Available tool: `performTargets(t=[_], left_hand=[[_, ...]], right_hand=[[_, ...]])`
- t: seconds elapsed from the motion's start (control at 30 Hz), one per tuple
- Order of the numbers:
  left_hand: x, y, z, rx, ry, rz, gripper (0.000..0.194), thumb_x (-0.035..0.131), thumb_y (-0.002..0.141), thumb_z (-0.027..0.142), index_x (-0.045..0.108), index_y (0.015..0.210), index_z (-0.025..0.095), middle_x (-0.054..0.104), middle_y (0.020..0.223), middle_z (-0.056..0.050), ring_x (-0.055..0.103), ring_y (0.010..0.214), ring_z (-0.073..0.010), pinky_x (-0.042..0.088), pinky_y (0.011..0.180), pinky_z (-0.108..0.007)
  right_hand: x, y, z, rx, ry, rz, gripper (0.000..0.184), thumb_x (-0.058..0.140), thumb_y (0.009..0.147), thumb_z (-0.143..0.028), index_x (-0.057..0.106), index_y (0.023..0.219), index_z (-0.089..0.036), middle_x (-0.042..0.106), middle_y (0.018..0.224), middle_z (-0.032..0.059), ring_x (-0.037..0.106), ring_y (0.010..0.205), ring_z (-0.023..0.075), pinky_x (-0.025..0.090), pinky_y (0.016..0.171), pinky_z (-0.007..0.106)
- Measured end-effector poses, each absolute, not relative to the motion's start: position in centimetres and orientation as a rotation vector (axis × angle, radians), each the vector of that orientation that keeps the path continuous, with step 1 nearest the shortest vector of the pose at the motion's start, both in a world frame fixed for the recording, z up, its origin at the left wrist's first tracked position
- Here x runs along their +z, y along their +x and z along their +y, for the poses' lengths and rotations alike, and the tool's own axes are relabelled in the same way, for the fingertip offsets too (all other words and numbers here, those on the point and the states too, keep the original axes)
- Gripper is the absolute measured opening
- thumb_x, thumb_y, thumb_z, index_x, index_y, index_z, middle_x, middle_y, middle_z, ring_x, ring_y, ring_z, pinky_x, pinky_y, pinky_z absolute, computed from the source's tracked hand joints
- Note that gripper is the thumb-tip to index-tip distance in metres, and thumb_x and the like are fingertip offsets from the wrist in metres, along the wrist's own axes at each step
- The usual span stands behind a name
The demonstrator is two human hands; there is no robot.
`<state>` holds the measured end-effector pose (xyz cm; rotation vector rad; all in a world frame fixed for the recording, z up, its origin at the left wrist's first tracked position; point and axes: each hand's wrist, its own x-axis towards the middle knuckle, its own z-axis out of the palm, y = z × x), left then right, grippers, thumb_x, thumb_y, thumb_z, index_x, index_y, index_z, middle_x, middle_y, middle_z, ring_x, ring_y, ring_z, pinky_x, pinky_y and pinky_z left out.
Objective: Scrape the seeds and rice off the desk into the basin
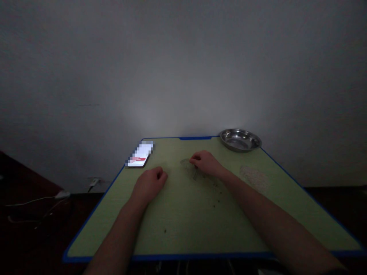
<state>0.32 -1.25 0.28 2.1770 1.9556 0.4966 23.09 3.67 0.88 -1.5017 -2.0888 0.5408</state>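
Note:
My left hand (150, 184) rests on the table, curled into a loose fist, with nothing showing in it. Near the middle of the table my right hand (207, 162) is closed in a pinch. Its fingertips are at a faint, thin curved outline (185, 160), perhaps clear or thread-like; what exactly they grip is too dim to make out. Several small dark bits (219, 201) are scattered below the right wrist. Another dark bit (165, 231) lies nearer the front edge. Right of my right forearm is a pale, speckled flat patch (254, 178), its kind unclear.
The pale green table (186, 233) has a blue rim and stands against a grey wall (183, 68). A lit phone (140, 154) lies at the back left. The back right corner holds a shallow metal bowl (240, 140). White cables (61, 195) run along the left floor.

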Motion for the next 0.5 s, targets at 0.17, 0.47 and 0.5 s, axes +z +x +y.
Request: performTargets(t=[0.17, 0.47, 0.5], left_hand=[[0.3, 0.4, -1.2, 0.486, 2.187, 1.959, 0.026, 0.039, 0.084, 0.034, 0.044, 0.062, 0.021, 0.051, 0.059, 0.0, 0.047, 0.056, -0.0149, 0.025, 0.053, -0.028], [0.7, 0.6, -1.4, 0.456, 2.188, 1.961, 0.026, 0.038, 0.085, 0.034, 0.044, 0.063, 0.021, 0.053, 0.061, -0.001, 0.05, 0.059, -0.0162, 0.028, 0.054, -0.028], [0.7, 0.6, -1.4, 0.448, 2.189, 1.963, 0.026, 0.039, 0.085, 0.034, 0.045, 0.063, 0.021, 0.054, 0.061, -0.001, 0.05, 0.06, -0.0163, 0.028, 0.055, -0.028]], right_hand=[[0.4, 24.2, 4.3, 0.515, -1.55, -2.094, 0.02, 0.057, 0.084, -0.021, 0.076, 0.082, -0.015, 0.074, 0.083, 0.0086, 0.063, 0.073, 0.0163, 0.042, 0.066, 0.024], [0.5, 27.2, 5.0, 0.527, -1.644, -2.073, 0.022, 0.056, 0.083, -0.022, 0.076, 0.083, -0.013, 0.073, 0.076, 0.0076, 0.062, 0.069, 0.0158, 0.042, 0.063, 0.024], [0.5, 27.5, 5.1, 0.53, -1.653, -2.072, 0.022, 0.056, 0.083, -0.023, 0.076, 0.082, -0.013, 0.072, 0.074, 0.0072, 0.062, 0.069, 0.0158, 0.041, 0.061, 0.024]])
